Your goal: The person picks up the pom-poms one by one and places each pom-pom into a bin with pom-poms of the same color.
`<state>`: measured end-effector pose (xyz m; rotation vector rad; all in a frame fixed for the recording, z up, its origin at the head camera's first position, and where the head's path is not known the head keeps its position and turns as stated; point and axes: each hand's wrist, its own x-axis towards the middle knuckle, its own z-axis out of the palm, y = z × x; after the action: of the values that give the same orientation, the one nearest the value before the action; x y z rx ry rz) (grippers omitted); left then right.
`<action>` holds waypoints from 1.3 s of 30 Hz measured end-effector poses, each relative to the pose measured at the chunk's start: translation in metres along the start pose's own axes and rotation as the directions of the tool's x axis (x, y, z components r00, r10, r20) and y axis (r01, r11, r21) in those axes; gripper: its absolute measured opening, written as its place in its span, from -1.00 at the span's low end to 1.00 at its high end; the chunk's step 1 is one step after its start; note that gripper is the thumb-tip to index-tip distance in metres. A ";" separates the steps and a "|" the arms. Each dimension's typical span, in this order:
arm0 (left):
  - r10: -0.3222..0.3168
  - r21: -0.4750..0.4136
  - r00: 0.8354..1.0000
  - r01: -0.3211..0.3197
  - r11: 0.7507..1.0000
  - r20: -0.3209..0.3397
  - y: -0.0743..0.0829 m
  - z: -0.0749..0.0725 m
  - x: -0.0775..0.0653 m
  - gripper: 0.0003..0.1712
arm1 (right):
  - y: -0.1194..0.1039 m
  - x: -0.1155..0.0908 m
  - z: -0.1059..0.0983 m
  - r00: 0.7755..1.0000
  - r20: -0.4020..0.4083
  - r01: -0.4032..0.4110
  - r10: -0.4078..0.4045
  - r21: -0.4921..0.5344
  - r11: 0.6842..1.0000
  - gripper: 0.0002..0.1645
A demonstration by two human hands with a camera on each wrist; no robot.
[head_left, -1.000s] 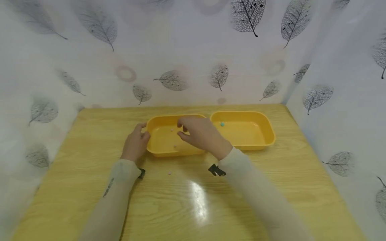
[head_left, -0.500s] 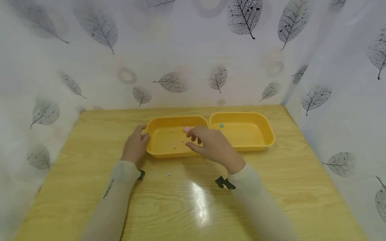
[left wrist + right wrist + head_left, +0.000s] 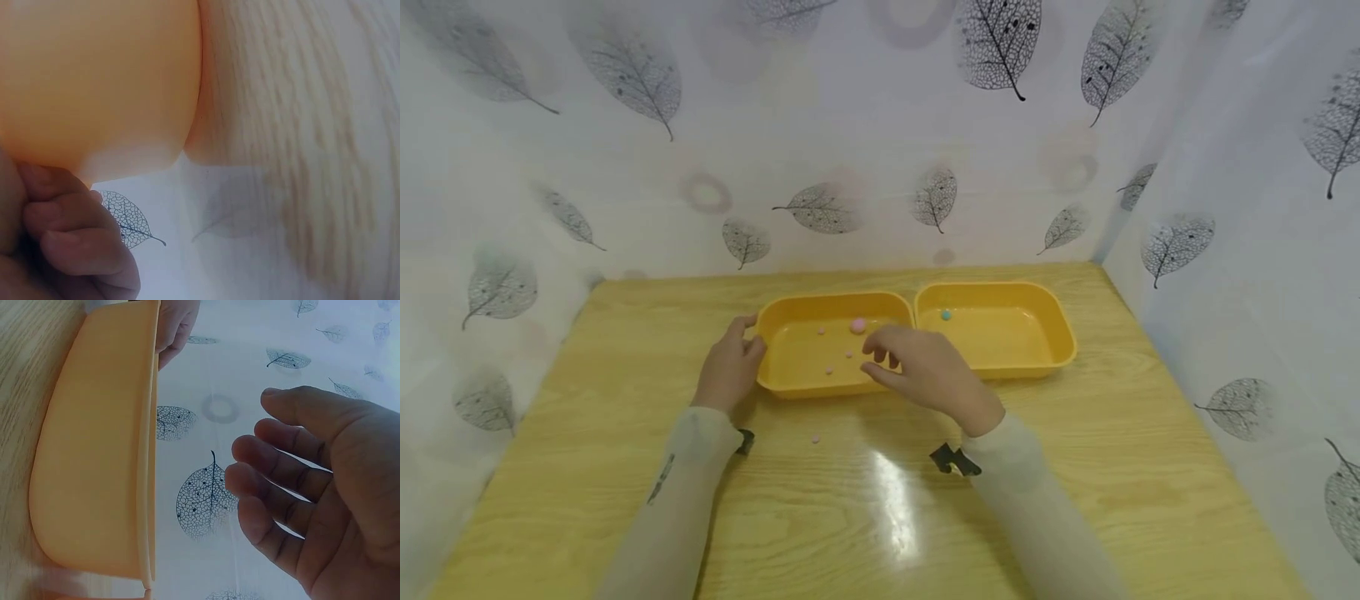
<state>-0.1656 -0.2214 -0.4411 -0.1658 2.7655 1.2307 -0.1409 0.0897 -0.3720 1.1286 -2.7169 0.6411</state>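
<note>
My left hand (image 3: 727,368) holds the left end of a yellow tray (image 3: 805,392), its thumb near the rim. In the left wrist view the curled fingers (image 3: 81,250) lie against the tray's outer wall (image 3: 106,81). Inside this tray are a larger pink ball (image 3: 858,326) and several tiny pink beads (image 3: 829,371). Over the tray's right front part hovers my right hand (image 3: 928,371), fingers loosely bent. Nothing shows between thumb and fingers in the right wrist view, where the hand (image 3: 312,481) stays apart from the tray wall (image 3: 94,444).
A second yellow tray (image 3: 1060,354) stands at the right, beside the first, with a small turquoise ball (image 3: 946,315) at its back left. One tiny pink bead (image 3: 816,439) lies on the wooden table (image 3: 790,517) in front. A leaf-patterned curtain (image 3: 850,125) rises behind the table.
My right hand has drawn back toward the right and front, bringing the larger pink ball and another pink bead into sight. The left hand has kept its place on the tray.
</note>
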 end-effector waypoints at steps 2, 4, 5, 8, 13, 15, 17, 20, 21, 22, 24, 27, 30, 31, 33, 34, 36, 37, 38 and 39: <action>-0.001 0.003 1.000 0.001 1.000 0.002 0.000 0.000 0.000 -0.36 | -0.001 -0.001 0.000 1.000 0.005 0.006 -0.006 0.002 1.000 -0.74; -0.002 0.006 1.000 0.002 1.000 0.007 -0.001 0.000 0.001 -0.36 | -0.001 -0.002 0.001 1.000 0.002 0.015 -0.015 0.006 1.000 -0.74; -0.005 0.004 1.000 0.005 1.000 0.011 0.000 0.000 0.001 -0.35 | -0.001 -0.002 0.001 1.000 -0.003 0.022 -0.022 0.009 1.000 -0.75; -0.008 0.005 1.000 0.007 1.000 0.011 0.000 0.000 0.001 -0.35 | -0.001 -0.003 0.002 0.999 -0.019 0.038 -0.038 0.015 0.999 -0.75; 0.008 0.014 1.000 -0.008 1.000 0.001 -0.002 0.001 0.000 -0.35 | -0.001 -0.002 0.003 0.999 -0.011 0.049 -0.049 0.005 0.999 -0.77; 0.017 0.015 1.000 -0.017 1.000 -0.002 -0.003 0.001 0.000 -0.35 | -0.002 -0.002 0.003 0.999 0.006 0.047 -0.047 -0.001 0.999 -0.77; 0.022 0.013 1.000 -0.022 1.000 -0.004 -0.004 0.001 -0.001 -0.35 | -0.003 -0.001 0.003 0.999 0.023 0.042 -0.042 -0.004 0.999 -0.77; 0.023 0.005 1.000 -0.023 1.000 -0.002 -0.004 0.001 -0.001 -0.35 | -0.004 -0.001 0.002 0.999 0.046 0.026 -0.026 0.001 1.000 -0.78; 0.021 0.004 1.000 -0.021 1.000 -0.001 -0.003 0.001 -0.001 -0.35 | -0.004 0.000 0.002 0.998 0.054 0.020 -0.020 0.006 1.000 -0.78; 0.018 0.001 1.000 -0.018 1.000 0.000 -0.003 0.001 -0.001 -0.35 | -0.004 0.000 0.003 0.998 0.063 0.016 -0.016 0.009 1.000 -0.78; 0.011 -0.004 1.000 -0.011 1.000 0.003 -0.002 0.001 -0.001 -0.34 | -0.005 0.001 0.005 0.996 0.087 0.004 -0.005 0.007 1.000 -0.78; -0.002 -0.007 1.000 0.002 1.000 0.009 -0.002 0.001 -0.003 -0.35 | -0.006 0.002 0.010 0.993 0.119 0.005 -0.005 -0.001 1.000 -0.79; -0.003 -0.007 1.000 0.003 1.000 0.010 -0.002 0.001 -0.004 -0.35 | -0.009 0.002 0.019 0.990 0.134 0.053 -0.051 -0.012 0.999 -0.86; -0.002 -0.006 1.000 0.002 1.000 0.009 -0.003 0.001 -0.004 -0.35 | -0.011 0.003 0.022 0.988 0.138 0.075 -0.074 -0.007 0.997 -0.88; 0.007 0.000 1.000 -0.007 1.000 0.007 -0.003 0.000 -0.003 -0.35 | -0.015 0.004 0.030 0.980 0.166 0.108 -0.108 0.005 0.994 -0.93; 0.009 0.003 1.000 -0.009 1.000 0.004 -0.004 0.000 -0.003 -0.35 | -0.017 0.004 0.033 0.974 0.193 0.116 -0.117 0.018 0.993 -0.94; 0.016 0.008 1.000 -0.016 1.000 0.002 -0.004 -0.001 -0.001 -0.35 | -0.022 0.006 0.038 0.957 0.265 0.109 -0.116 0.041 0.993 -0.93; 0.017 0.010 1.000 -0.017 1.000 0.002 -0.004 -0.001 -0.001 -0.35 | -0.025 0.006 0.040 0.948 0.300 0.097 -0.108 0.051 0.994 -0.92; 0.019 0.012 1.000 -0.019 1.000 0.001 -0.004 -0.001 0.000 -0.35 | -0.026 0.007 0.043 0.938 0.331 0.082 -0.098 0.060 0.995 -0.90; 0.018 0.012 1.000 -0.018 1.000 0.001 -0.003 -0.001 0.000 -0.35 | -0.028 0.007 0.044 0.930 0.357 0.065 -0.088 0.076 0.995 -0.88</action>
<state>-0.1649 -0.2242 -0.4429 -0.1397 2.7787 1.2178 -0.1242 0.0480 -0.4004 1.4935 -2.9462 0.5595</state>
